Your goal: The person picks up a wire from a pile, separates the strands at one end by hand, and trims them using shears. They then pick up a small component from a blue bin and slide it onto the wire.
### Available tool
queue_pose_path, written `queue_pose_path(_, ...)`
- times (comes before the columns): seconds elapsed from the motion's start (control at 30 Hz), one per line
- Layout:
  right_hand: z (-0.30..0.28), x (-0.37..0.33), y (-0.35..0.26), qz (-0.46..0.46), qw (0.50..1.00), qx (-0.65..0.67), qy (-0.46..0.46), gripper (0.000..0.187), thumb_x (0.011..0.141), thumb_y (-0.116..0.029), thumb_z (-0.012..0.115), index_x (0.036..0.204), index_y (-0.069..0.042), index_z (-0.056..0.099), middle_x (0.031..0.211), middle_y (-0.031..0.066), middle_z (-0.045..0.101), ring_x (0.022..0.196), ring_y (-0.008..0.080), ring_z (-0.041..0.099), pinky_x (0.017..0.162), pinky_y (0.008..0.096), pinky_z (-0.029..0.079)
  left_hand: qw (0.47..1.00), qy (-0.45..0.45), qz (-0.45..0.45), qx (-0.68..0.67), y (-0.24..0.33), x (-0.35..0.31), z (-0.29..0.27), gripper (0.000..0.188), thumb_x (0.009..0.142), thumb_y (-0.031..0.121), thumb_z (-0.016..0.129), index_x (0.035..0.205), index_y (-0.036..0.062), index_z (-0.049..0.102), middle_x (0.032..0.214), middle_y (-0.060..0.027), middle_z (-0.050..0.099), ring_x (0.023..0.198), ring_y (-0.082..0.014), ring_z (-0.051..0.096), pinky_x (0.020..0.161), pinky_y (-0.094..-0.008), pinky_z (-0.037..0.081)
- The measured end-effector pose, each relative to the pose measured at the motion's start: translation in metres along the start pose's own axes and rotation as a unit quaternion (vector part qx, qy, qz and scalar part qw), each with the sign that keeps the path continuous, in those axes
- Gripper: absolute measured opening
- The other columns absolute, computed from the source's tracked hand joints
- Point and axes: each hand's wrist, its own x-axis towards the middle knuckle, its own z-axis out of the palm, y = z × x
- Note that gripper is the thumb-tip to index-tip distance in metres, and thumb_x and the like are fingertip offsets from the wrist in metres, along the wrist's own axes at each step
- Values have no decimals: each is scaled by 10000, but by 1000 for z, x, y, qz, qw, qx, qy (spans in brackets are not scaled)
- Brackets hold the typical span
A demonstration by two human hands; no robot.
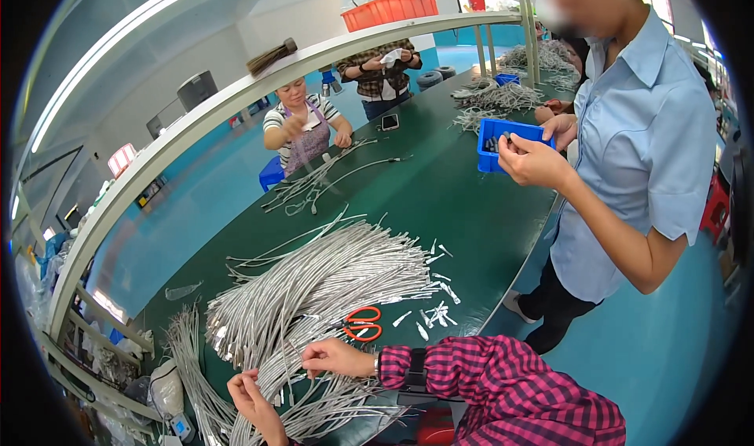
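Note:
A large heap of grey cables [314, 281] covers the near part of the green table. At its near edge is my left hand [258, 405], thumb and fingertips pinched together. My right hand [339, 358] lies a little to the right and farther off, over the cables, its fingers also closed in a pinch. Anything small between the fingertips of either hand is too fine to make out. Just beyond my right hand, scissors with orange handles [363, 324] rest beside the heap. Several short white pieces [437, 314] are scattered to the right of it.
At the right stands a person in a light blue shirt [628, 132] with a blue bin [488, 161]. Across the green table [440, 202] another person [306, 128] handles cables. A shelf rail [165, 124] crosses overhead, carrying a brush [271, 56] and a red crate [389, 10].

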Motion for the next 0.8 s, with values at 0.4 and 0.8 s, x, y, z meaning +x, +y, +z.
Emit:
queue_pose_path(0.4, 2, -1, -33, 97, 993, -20, 63, 175, 911, -110, 539, 982, 43, 585, 879, 101, 649, 868, 179, 640, 807, 291, 507, 980, -152, -92, -89, -23, 16, 19, 207, 932, 129, 522, 1059, -33, 549, 999, -87, 609, 924, -148, 584, 832, -272, 448)
queue_pose_path(0.8, 11, 0, -26, 128, 992, -20, -1, 174, 915, -77, 527, 1017, 58, 568, 943, 100, 620, 889, 175, 627, 814, 291, 504, 894, -318, -177, -262, -18, 7, 15, 245, 898, 77, 563, 1123, -20, 563, 1073, -75, 556, 918, -127, 566, 787, -249, 461)
